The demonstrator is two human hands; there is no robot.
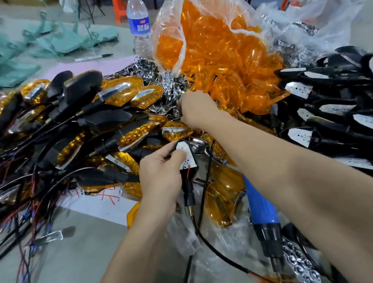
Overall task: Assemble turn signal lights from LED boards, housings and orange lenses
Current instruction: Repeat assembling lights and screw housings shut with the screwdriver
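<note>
Here, our left grip [159,174] was curled round a black housing [189,176] in the lower middle of the frame. The thumb pressed on the white LED board [185,156] seated in its open face, and its cable [200,220] trailed below the palm. Our right grip [197,110] sat just above, at the centre of the frame, knuckles up and fingers buried where the chrome reflectors [172,86] met the spilled orange lenses [243,87]. The fingertips were hidden, so we could not tell whether it pinched anything. We judged the housing light and stiff, best held by its rim and stem. That would keep pressure off the LEDs and the thin red wire [189,169] at the board's narrow end, which looked fragile. The lenses seemed to be thin glossy plastic, light, slippery and apt to nest together, so we thought one should be taken by its edges between finger and thumb. Finished lights [119,95] lay heaped at the left and board-fitted housings [334,109] at the right. A blue-handled tool [262,204] lay on the surface [95,249] at lower right.
</note>
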